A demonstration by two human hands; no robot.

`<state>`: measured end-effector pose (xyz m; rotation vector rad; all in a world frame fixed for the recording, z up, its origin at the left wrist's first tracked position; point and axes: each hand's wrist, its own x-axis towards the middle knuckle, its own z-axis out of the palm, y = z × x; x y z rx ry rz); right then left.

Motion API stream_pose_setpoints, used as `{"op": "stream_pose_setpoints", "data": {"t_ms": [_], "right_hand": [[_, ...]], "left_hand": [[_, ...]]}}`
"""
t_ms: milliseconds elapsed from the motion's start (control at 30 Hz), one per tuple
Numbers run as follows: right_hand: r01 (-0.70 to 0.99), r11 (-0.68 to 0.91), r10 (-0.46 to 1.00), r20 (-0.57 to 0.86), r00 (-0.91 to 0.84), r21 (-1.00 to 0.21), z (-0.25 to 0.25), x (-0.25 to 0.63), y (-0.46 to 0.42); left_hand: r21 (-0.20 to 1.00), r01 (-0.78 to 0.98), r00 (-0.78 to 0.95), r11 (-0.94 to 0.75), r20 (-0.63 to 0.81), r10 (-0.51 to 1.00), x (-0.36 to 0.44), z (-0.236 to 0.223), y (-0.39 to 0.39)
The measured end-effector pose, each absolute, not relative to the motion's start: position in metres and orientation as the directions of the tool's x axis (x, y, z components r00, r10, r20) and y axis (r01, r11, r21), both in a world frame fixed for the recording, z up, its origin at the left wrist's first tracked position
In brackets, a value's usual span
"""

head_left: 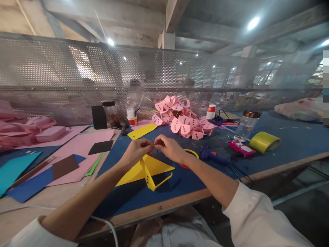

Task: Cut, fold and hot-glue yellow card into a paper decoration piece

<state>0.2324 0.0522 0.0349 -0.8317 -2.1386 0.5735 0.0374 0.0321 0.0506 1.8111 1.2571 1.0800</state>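
My left hand (136, 151) and my right hand (168, 147) meet fingertip to fingertip above the blue table mat. Both are closed in a pinch, and whatever lies between the fingers is too small to make out. Just below them is a folded yellow paper piece (151, 184) with small dark dots, its upper end close under my left hand; I cannot tell if they touch. Flat yellow paper (130, 175) spreads behind and beneath it. Partly hidden by my right forearm is a yellow and red ring-shaped handle (193, 152).
A pile of dotted pink paper pieces (183, 116) stands behind my hands. Rightward lie a blue glue gun (213, 157), a magenta box (241, 149), a yellow tape roll (264, 142) and a clear jar (246, 127). Coloured sheets (77, 151) cover the left; a perforated metal screen (144, 68) rises behind.
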Motion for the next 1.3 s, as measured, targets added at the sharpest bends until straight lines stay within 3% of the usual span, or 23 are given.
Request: {"op": "stream_pose_setpoints", "data": {"t_ms": [267, 467, 733, 1033, 1300], "right_hand": [[0.507, 0.762, 0.645, 0.539, -0.542, -0.402, 0.0278, 0.2323, 0.0547], [0.546, 0.774, 0.620, 0.556, -0.554, -0.320, 0.0284, 0.2330, 0.0543], [0.556, 0.781, 0.604, 0.570, -0.557, -0.284, 0.0280, 0.2333, 0.0544], [0.525, 0.772, 0.626, 0.571, -0.531, -0.359, 0.0272, 0.2344, 0.0535], [0.526, 0.773, 0.622, 0.584, -0.522, -0.354, 0.0252, 0.2335, 0.0569]], "left_hand": [[0.866, 0.388, 0.182, -0.315, 0.263, 0.947, 0.0359, 0.0492, 0.0336], [0.894, 0.334, 0.162, -0.298, 0.257, 0.953, 0.0385, 0.0467, 0.0341], [0.914, 0.272, 0.176, -0.300, 0.259, 0.950, 0.0387, 0.0451, 0.0356], [0.911, 0.261, 0.187, -0.320, 0.277, 0.942, 0.0368, 0.0442, 0.0372], [0.922, 0.238, 0.183, -0.306, 0.267, 0.946, 0.0388, 0.0443, 0.0365]]}}
